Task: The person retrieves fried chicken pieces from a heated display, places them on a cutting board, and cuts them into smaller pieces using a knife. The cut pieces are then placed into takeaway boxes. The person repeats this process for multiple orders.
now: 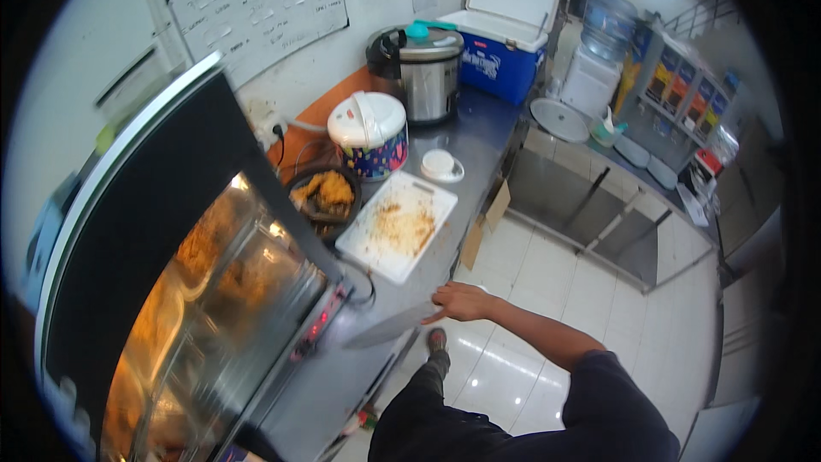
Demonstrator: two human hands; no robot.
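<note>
My right hand (460,301) is closed around the handle end of a broad knife (388,327), its blurred blade pointing left over the steel counter (436,256). My left hand is out of view. Just beyond the knife lies a white cutting board (401,221) strewn with brown and pale crumbs. Beside the board's left edge, fried pieces (330,189) sit in a dark round bowl (354,174). On the left stands a lit glass display warmer (256,308) with fried food behind the glass.
A patterned rice cooker (372,151), a larger steel cooker (433,86) and a blue cool box (497,67) with its lid up line the counter. A white lid (441,165) lies near the board. Across the tiled floor (500,346) stands a steel table (590,205) with a water dispenser (593,70).
</note>
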